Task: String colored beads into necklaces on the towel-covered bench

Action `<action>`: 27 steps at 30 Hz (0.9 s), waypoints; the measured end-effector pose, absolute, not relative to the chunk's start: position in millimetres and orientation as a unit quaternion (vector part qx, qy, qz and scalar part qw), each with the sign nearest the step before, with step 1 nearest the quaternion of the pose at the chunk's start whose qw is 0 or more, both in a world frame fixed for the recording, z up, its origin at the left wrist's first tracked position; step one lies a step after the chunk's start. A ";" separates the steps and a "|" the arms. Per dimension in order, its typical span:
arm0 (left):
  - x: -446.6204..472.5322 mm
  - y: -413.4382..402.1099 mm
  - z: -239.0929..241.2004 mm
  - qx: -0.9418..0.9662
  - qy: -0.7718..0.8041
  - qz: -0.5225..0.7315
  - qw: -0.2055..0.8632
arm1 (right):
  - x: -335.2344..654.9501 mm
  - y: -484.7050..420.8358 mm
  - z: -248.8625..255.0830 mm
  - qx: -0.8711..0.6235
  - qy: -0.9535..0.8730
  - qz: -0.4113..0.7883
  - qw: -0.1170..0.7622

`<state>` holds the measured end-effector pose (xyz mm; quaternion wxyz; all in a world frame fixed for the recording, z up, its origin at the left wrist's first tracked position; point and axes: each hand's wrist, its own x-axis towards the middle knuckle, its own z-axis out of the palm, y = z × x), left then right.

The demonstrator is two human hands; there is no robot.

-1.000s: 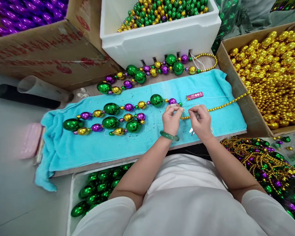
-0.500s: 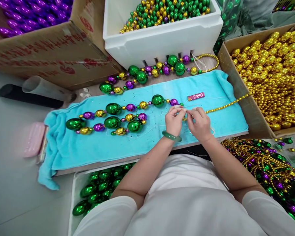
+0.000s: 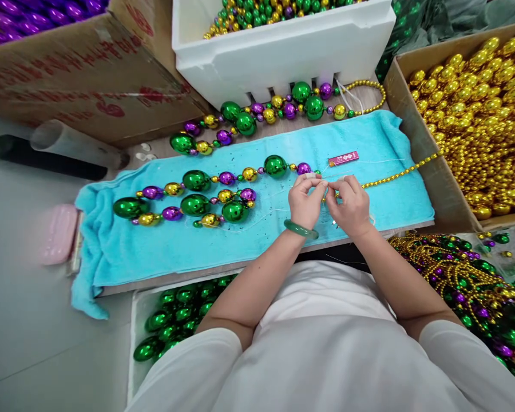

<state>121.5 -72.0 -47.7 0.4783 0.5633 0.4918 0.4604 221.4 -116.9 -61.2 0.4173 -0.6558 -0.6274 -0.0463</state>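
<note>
1. Grip: left hand and right hand, fingertips meeting, pinching fine thread.
2. Bead strand: glossy green, purple, gold; folded, left on turquoise towel.
3. Gold beads: small, round, strung, right.

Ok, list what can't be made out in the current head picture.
All in the head view:
What the left hand and right hand pinch: hidden in their grip.
Shiny item: mostly hidden by the right hand.
Magenta tag: print too small.
Purple beads: cut off by the top edge.
</note>
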 end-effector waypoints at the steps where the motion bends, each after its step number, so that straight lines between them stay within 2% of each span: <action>1: 121.5 -72.4 -46.5 0.571 0.492 0.457 0.472 | 221.3 -116.4 -61.7 -0.659 -0.628 -0.054 0.411; 15: 112.8 -69.6 -47.7 0.649 0.472 0.418 0.426 | 245.7 -109.5 -59.3 -0.682 -0.613 -0.091 0.389; 21: 108.9 -71.1 -45.9 0.644 0.479 0.398 0.445 | 248.7 -109.9 -55.5 -0.659 -0.659 -0.034 0.362; 27: 113.5 -67.9 -41.8 0.616 0.459 0.403 0.497 | 250.7 -103.9 -51.3 -0.684 -0.604 0.018 0.409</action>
